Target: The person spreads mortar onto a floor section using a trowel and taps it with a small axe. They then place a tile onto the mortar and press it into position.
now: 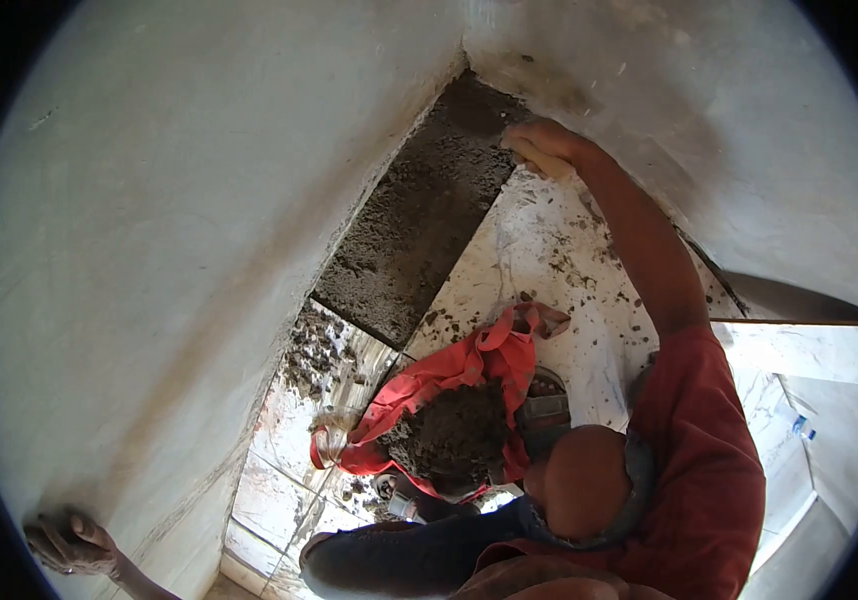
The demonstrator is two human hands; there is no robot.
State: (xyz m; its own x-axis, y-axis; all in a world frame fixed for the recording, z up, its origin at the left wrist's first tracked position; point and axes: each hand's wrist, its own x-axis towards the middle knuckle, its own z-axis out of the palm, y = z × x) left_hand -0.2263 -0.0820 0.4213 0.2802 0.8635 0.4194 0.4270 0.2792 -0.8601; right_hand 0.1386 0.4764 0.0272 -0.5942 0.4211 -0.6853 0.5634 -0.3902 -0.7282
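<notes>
My right hand (pixel 547 143) is closed around the tan handle of what looks like a trowel (pixel 552 165). Its blade is hard to tell from the dark mortar. The hand is at the right edge of a strip of wet mortar (pixel 404 220), near the wall corner. A smoother patch shows in the mortar just left of the hand. At the lower left, my left hand (pixel 74 545) is against the wall, fingers apart and dirty, with nothing visible in it. Between my knees and the strip, a red cloth or sack (pixel 429 375) bears a heap of dark mortar (pixel 454 430).
Pale walls (pixel 199 200) meet at the top corner. White floor tiles (pixel 549 250) with mortar crumbs border the strip. A sandalled foot (pixel 544 395) is beside the red cloth. Mortar lumps (pixel 314 350) lie by the left wall. A small blue-and-white item (pixel 802 427) lies far right.
</notes>
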